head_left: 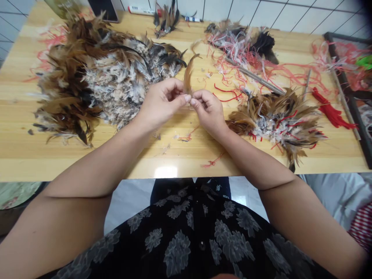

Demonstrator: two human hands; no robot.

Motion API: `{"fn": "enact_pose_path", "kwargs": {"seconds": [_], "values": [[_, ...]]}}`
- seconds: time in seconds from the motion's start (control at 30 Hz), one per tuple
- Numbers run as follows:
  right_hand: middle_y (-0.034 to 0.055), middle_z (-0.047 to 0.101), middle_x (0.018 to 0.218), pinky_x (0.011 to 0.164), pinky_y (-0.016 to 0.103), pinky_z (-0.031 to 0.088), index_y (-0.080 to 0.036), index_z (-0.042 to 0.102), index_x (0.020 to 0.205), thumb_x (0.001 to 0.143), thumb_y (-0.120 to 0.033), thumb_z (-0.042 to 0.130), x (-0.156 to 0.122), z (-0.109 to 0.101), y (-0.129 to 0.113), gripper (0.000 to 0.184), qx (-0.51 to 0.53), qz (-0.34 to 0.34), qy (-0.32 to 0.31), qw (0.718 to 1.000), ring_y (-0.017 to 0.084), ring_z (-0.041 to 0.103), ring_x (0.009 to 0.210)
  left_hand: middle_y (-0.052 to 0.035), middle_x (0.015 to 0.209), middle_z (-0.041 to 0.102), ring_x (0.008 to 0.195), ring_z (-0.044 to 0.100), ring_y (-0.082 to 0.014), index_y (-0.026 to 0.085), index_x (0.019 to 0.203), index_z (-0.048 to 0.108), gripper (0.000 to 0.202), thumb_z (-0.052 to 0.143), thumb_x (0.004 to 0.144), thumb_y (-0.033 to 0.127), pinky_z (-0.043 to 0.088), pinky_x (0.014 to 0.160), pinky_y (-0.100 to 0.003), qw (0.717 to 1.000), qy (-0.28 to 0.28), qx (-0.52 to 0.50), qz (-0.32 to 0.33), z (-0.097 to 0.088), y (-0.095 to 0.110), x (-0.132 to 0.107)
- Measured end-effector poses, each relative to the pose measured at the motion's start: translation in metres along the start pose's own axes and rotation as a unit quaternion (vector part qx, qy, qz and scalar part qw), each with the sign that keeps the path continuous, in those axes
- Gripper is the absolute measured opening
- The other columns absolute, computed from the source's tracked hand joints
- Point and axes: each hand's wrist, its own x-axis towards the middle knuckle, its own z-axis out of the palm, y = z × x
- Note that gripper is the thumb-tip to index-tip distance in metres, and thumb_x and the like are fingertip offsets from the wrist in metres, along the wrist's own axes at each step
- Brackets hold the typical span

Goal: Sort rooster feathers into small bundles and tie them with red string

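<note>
A curved brown feather [188,74] stands upright between my two hands over the middle of the wooden table. My left hand [165,99] is closed, pinching its lower end between thumb and fingers. Right beside it, my right hand [209,110] is also closed, its thumb and bent index finger pressed together at the feather's base. The fingers hide the quill. Left of my left hand lies a large heap of brown, black and whitish feathers [113,85]. A smaller bundle of brown feathers with red ties [273,122] is near my right forearm.
Tangled pink and white strips [232,44] lie at the back right, beside a thin stick [258,79]. A red string bundle [331,110] lies near a dark-framed tray [348,97]. Markers [142,10] and dark feathers [168,19] lie along the tiled wall.
</note>
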Motion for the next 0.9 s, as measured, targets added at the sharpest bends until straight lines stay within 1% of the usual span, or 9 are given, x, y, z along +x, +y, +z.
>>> {"fn": "enact_pose_path", "kwargs": {"seconds": [0.13,0.27,0.37,0.47,0.57,0.67,0.73,0.8,0.9], "values": [[0.0057,0.084,0.113,0.104,0.039,0.066,-0.022,0.084,0.119,0.124,-0.071,0.077,0.0,0.003,0.001,0.05,0.019,0.024,0.001,1.0,0.02,0.077,0.104,-0.0021,0.092,0.072,0.094,0.076,-0.0287,0.03,0.096,0.071,0.063,0.108,0.106,0.079,0.065,0.083,-0.044,1.0,0.013,-0.008,0.006,0.0,-0.01,0.006],[0.0072,0.087,0.115,0.098,0.038,0.066,-0.022,0.087,0.118,0.118,-0.075,0.084,0.0,0.005,0.002,0.054,0.063,0.063,0.0,0.996,0.019,0.076,0.099,-0.0003,0.088,0.071,0.09,0.067,-0.0243,0.029,0.093,0.068,0.056,0.112,0.107,0.061,0.06,0.083,-0.041,0.999,0.023,-0.032,-0.03,-0.001,-0.007,0.011],[0.0066,0.086,0.11,0.096,0.038,0.065,-0.023,0.085,0.109,0.108,-0.082,0.093,0.001,0.005,0.0,0.06,0.085,0.088,-0.005,0.992,0.019,0.073,0.095,-0.0007,0.089,0.072,0.091,0.069,-0.0246,0.028,0.093,0.069,0.054,0.114,0.107,0.053,0.06,0.083,-0.041,0.997,0.025,-0.029,-0.069,0.0,0.001,0.01],[0.0035,0.081,0.101,0.089,0.037,0.06,-0.024,0.08,0.101,0.102,-0.088,0.096,0.003,0.006,-0.004,0.066,0.083,0.111,-0.014,0.99,0.018,0.067,0.089,-0.0024,0.088,0.071,0.089,0.072,-0.028,0.028,0.09,0.071,0.058,0.116,0.105,0.062,0.058,0.078,-0.044,0.997,0.004,-0.03,-0.077,0.0,0.007,0.008],[0.0001,0.072,0.092,0.086,0.036,0.056,-0.026,0.072,0.094,0.098,-0.095,0.094,0.006,0.005,-0.009,0.073,0.09,0.134,-0.017,0.987,0.017,0.061,0.086,-0.0024,0.088,0.074,0.086,0.068,-0.0259,0.028,0.093,0.076,0.059,0.12,0.099,0.066,0.056,0.079,-0.044,0.997,-0.009,-0.026,-0.066,-0.01,0.008,0.014],[-0.0006,0.065,0.091,0.086,0.035,0.054,-0.026,0.069,0.092,0.096,-0.101,0.091,0.008,0.002,-0.013,0.078,0.109,0.143,-0.016,0.984,0.016,0.056,0.086,0.0002,0.09,0.078,0.085,0.061,-0.022,0.028,0.099,0.08,0.054,0.124,0.095,0.059,0.054,0.083,-0.043,0.995,0.094,0.035,-0.026,-0.033,0.01,0.026],[-0.0005,0.062,0.091,0.083,0.035,0.052,-0.026,0.069,0.093,0.095,-0.103,0.09,0.008,0.0,-0.014,0.08,0.118,0.143,-0.011,0.983,0.016,0.054,0.086,0.0014,0.091,0.076,0.086,0.059,-0.023,0.029,0.097,0.079,0.045,0.121,0.099,0.047,0.055,0.086,-0.045,0.979,0.17,0.113,-0.011,-0.05,0.012,0.032],[-0.0009,0.059,0.09,0.08,0.034,0.05,-0.025,0.069,0.093,0.095,-0.104,0.088,0.008,0.0,-0.014,0.081,0.121,0.143,-0.001,0.982,0.016,0.053,0.085,0.0019,0.09,0.07,0.088,0.055,-0.0236,0.029,0.094,0.077,0.039,0.115,0.103,0.03,0.056,0.095,-0.046,0.962,0.194,0.191,-0.031,-0.063,0.013,0.035],[-0.0015,0.059,0.09,0.08,0.033,0.05,-0.025,0.069,0.094,0.102,-0.1,0.087,0.007,0.0,-0.013,0.077,0.111,0.145,0.009,0.983,0.015,0.053,0.085,0.0007,0.086,0.057,0.101,0.053,-0.0262,0.027,0.088,0.075,0.043,0.115,0.098,0.016,0.053,0.118,-0.046,0.956,0.175,0.228,-0.063,-0.072,0.01,0.034]]}}
